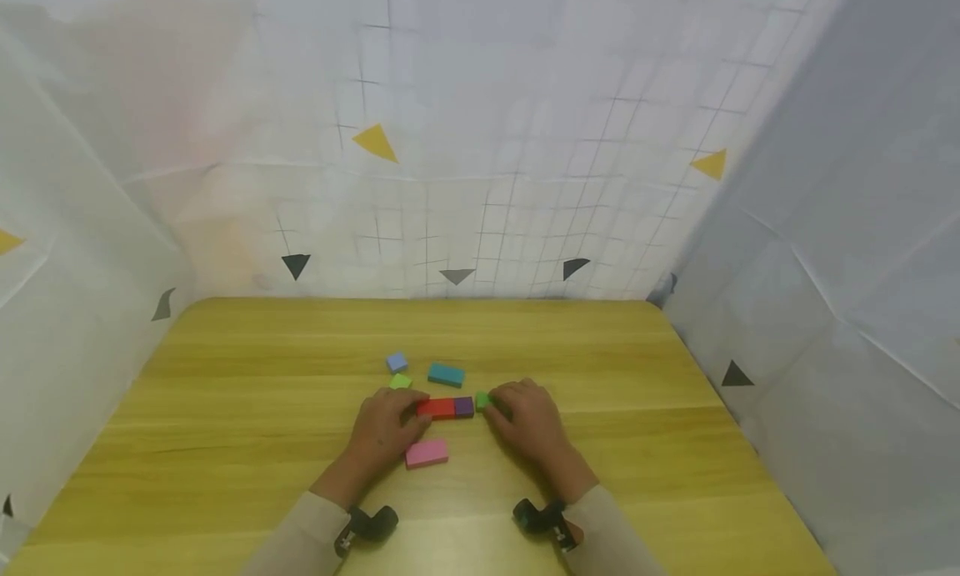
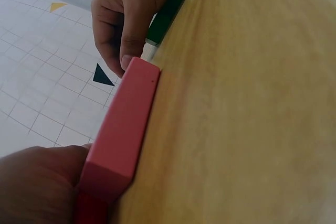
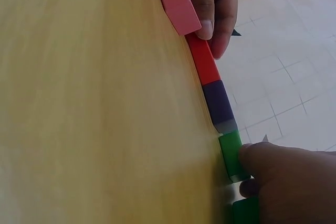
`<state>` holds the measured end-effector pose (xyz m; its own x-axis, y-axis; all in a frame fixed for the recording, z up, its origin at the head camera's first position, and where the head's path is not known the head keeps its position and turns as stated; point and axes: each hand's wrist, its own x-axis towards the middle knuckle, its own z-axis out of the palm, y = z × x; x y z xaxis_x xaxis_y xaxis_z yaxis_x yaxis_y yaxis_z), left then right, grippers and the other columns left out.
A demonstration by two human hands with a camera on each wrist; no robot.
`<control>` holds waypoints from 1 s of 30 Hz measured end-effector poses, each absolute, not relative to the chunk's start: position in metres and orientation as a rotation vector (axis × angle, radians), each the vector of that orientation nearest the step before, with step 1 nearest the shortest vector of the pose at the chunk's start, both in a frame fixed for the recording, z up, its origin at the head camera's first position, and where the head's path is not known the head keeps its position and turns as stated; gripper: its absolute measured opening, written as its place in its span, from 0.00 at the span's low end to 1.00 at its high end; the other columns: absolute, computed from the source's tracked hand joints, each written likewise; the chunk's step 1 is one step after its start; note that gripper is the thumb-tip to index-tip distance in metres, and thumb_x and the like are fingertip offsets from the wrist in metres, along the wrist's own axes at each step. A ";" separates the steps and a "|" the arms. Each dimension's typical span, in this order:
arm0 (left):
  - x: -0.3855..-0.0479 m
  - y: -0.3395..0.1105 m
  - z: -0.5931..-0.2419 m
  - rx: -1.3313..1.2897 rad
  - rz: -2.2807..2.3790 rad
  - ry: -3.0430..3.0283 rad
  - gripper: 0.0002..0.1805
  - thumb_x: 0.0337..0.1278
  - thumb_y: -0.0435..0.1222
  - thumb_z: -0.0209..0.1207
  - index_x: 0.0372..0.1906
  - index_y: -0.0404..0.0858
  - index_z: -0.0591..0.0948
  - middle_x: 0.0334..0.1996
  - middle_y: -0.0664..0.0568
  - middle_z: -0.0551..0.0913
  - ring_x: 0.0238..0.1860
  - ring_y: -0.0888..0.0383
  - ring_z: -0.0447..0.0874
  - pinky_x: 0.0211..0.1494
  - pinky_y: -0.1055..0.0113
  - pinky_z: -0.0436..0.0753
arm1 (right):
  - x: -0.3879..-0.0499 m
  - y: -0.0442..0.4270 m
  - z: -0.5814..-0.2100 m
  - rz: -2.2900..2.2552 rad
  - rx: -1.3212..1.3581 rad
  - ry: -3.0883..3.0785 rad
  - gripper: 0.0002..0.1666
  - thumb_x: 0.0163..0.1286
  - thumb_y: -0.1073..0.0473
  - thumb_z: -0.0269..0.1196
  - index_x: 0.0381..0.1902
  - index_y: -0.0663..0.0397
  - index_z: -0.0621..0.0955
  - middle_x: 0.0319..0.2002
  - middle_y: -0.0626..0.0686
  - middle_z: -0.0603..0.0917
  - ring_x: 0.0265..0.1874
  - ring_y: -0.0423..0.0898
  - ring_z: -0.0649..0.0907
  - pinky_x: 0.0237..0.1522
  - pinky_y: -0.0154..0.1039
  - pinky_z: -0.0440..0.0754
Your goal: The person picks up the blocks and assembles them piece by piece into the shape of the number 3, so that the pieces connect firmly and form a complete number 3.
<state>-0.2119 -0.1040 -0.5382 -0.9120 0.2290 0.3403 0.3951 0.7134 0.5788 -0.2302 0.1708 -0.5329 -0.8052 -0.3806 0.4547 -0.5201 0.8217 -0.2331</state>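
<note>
My left hand (image 1: 386, 430) pinches the left end of a red block (image 1: 437, 408) between thumb and fingers. A purple block (image 1: 464, 407) sits end to end against the red one. Just right of it, my right hand (image 1: 532, 426) holds a small green block (image 1: 482, 401) between thumb and fingertips, a thin gap apart from the purple. A second green block (image 3: 247, 211) shows by the right hand in the right wrist view; in the head view it is hidden. Nearer me, a pink block (image 1: 427, 454) lies beside the left thumb.
Behind the row lie a teal block (image 1: 446, 375), a blue block (image 1: 397, 363) and a light green block (image 1: 401, 382), the last near the left fingers. The wooden table (image 1: 600, 343) meets white sheeting (image 1: 465, 142) at the back and both sides.
</note>
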 end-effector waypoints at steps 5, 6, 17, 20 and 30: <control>-0.211 -0.104 -0.537 -0.486 -0.989 -2.687 0.18 0.56 0.46 0.70 0.51 0.47 0.86 0.45 0.59 0.88 0.39 0.62 0.75 0.45 0.63 0.74 | -0.233 0.168 -0.532 0.484 0.639 -2.642 0.13 0.66 0.45 0.67 0.43 0.44 0.87 0.40 0.43 0.88 0.37 0.42 0.81 0.40 0.41 0.78; -0.211 -0.104 -0.537 -0.484 -0.990 -2.685 0.18 0.56 0.46 0.69 0.51 0.47 0.86 0.45 0.59 0.88 0.39 0.62 0.75 0.45 0.62 0.74 | -0.233 0.168 -0.532 0.488 0.633 -2.646 0.13 0.66 0.46 0.67 0.43 0.45 0.87 0.40 0.43 0.88 0.37 0.42 0.81 0.40 0.41 0.79; -0.212 -0.103 -0.538 -0.481 -1.013 -2.707 0.19 0.57 0.47 0.69 0.52 0.48 0.86 0.44 0.61 0.87 0.37 0.63 0.72 0.44 0.63 0.72 | -0.237 0.162 -0.531 0.508 0.571 -2.664 0.13 0.67 0.46 0.66 0.44 0.45 0.88 0.40 0.45 0.89 0.38 0.45 0.84 0.41 0.44 0.80; -0.212 -0.103 -0.538 -0.486 -1.011 -2.701 0.19 0.57 0.46 0.69 0.52 0.47 0.86 0.45 0.61 0.87 0.39 0.63 0.73 0.45 0.62 0.72 | -0.238 0.161 -0.531 0.509 0.576 -2.638 0.11 0.66 0.48 0.67 0.42 0.44 0.89 0.39 0.43 0.89 0.37 0.44 0.84 0.40 0.43 0.81; -0.212 -0.103 -0.540 -0.476 -1.008 -2.695 0.19 0.56 0.47 0.69 0.52 0.47 0.85 0.45 0.60 0.87 0.39 0.63 0.74 0.46 0.61 0.73 | -0.241 0.159 -0.533 0.489 0.608 -2.592 0.09 0.66 0.49 0.68 0.40 0.43 0.89 0.36 0.41 0.89 0.35 0.42 0.83 0.39 0.40 0.81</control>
